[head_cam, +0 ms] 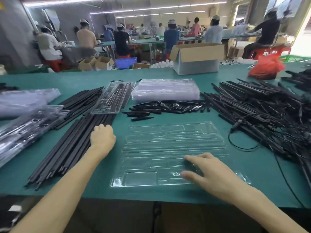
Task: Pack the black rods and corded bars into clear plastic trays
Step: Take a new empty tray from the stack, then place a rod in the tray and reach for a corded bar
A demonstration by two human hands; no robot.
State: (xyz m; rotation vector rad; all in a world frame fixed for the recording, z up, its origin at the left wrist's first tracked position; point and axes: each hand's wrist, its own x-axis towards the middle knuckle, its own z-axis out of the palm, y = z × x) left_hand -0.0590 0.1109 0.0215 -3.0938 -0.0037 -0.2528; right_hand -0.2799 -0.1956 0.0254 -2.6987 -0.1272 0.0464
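1. The right hand (208, 172) lay flat on the near end of the empty clear tray (170, 142), its fingers spread and pressing lightly on the moulded channels, gripping nothing. That looked meant to keep the light tray from sliding on the green table (262, 182) while it was loaded.
2. The left hand (102, 137) rested knuckles-up on the long black rods (67, 148); its fingers curled down out of sight, so whether they pinched a rod could not be told.
3. The rods lay in a neat parallel bundle under and just beside those left fingers, probably so one could be drawn off without looking.
4. Beyond the right fingertips, across the tray, lay the short black pieces (168, 106), and beyond them the stack of spare trays (165, 91).
5. Well out past the right hand's little-finger side, the corded bars (262, 113) sat in a tangled heap.
6. Beyond the left fingers a filled tray (112, 98) lay across other rods.
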